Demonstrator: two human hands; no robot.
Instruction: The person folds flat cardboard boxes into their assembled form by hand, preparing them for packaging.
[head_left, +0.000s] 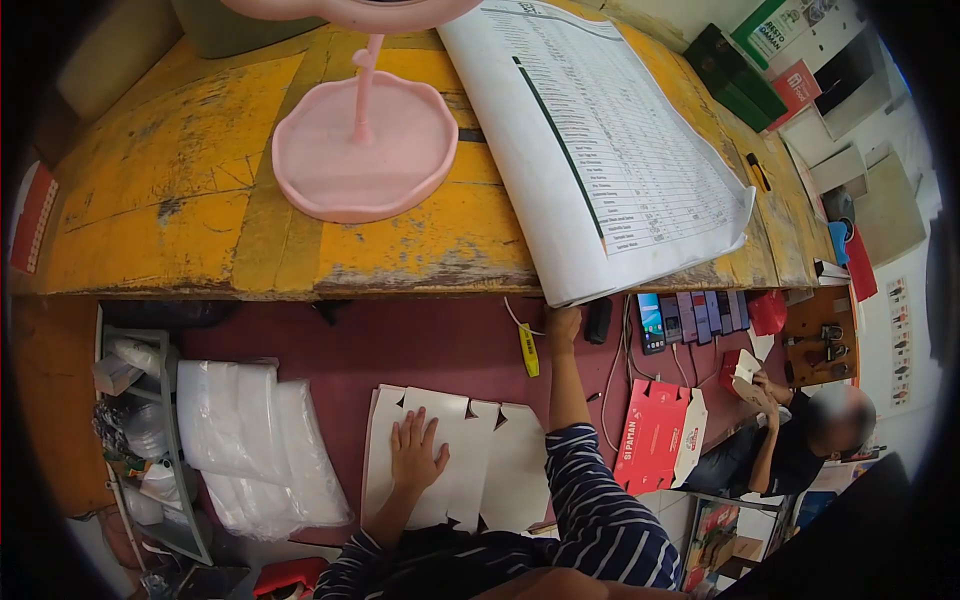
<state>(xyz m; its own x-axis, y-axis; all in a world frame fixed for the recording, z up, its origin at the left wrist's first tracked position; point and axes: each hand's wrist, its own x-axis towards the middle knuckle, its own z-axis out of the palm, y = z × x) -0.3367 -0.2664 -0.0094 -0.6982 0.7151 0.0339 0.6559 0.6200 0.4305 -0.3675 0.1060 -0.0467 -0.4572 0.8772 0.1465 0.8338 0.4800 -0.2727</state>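
My left hand point(417, 455) lies flat with its fingers spread on a stack of unfolded white cardboard box blanks point(515, 470), which have notched edges. My right hand point(563, 325) reaches forward to the edge of the yellow wooden shelf, just under the hanging end of a printed paper list point(640, 180). Its fingers are hidden there, so what it holds, if anything, does not show. Beside that hand are a yellow cutter-like tool point(529, 352) on the left and a black object point(598, 320) on the right.
A pink stand point(365, 150) rests on the worn yellow shelf point(200, 190). Plastic-wrapped white packs point(265, 440) lie left. Several phones point(690, 318) with cables and a red printed box blank point(652, 435) lie right. A person point(800, 440) there handles a small red box point(740, 375).
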